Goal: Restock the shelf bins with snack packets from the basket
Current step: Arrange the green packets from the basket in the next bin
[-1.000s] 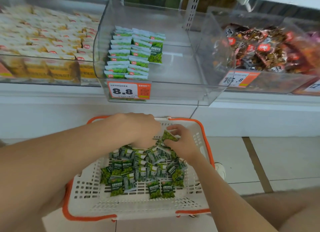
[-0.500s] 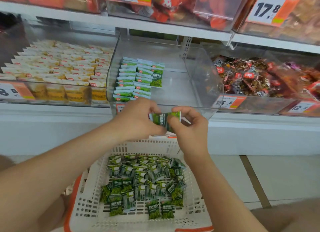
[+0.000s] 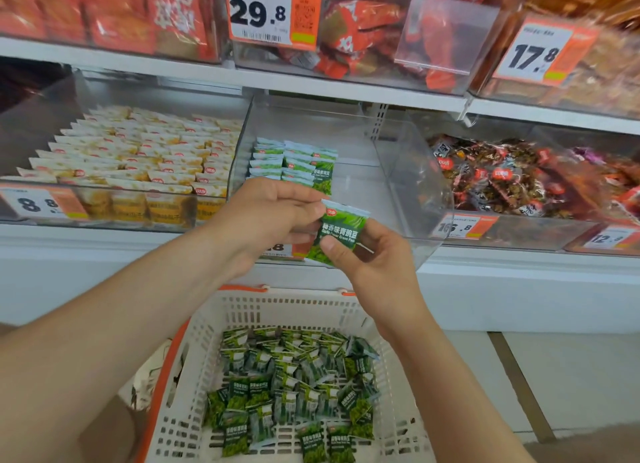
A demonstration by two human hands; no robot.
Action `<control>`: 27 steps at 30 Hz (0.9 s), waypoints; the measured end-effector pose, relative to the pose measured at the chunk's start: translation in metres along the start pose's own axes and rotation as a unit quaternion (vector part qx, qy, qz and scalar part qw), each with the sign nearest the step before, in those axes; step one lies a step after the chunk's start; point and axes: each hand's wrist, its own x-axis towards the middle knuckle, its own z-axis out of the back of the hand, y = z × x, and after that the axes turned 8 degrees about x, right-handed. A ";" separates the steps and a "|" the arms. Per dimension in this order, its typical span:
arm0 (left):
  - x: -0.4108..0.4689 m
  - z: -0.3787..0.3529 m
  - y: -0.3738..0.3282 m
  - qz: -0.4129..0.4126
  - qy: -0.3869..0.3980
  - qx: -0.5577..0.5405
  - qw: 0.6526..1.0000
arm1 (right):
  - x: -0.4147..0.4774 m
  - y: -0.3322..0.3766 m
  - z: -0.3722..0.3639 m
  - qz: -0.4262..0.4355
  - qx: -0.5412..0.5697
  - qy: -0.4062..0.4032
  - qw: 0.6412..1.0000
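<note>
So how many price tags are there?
6: 29.8 tag and 17.8 tag up top; below, 8.8 tag left, middle tag partly behind the left hand, 16.8 tag, blurry 12 tag far right. Others may be hidden.

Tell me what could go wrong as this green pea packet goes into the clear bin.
1. The left hand and right hand pinch the packet only by its edges; if either grip slackens, it could drop, perhaps outside the basket.
2. The stacked rows in the clear bin stand neatly overlapped; pushing the new packet in carelessly may topple them.
</note>
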 end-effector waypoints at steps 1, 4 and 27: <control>0.000 0.000 0.000 -0.006 -0.007 0.013 1.000 | 0.001 0.001 0.002 -0.003 -0.019 0.000 1.000; 0.005 -0.001 0.001 -0.025 -0.032 0.017 0.999 | 0.009 0.008 0.006 0.010 -0.067 -0.005 0.998; 0.059 0.019 0.027 -0.106 0.095 0.687 0.713 | 0.248 -0.046 -0.009 -0.093 -0.510 -0.001 0.855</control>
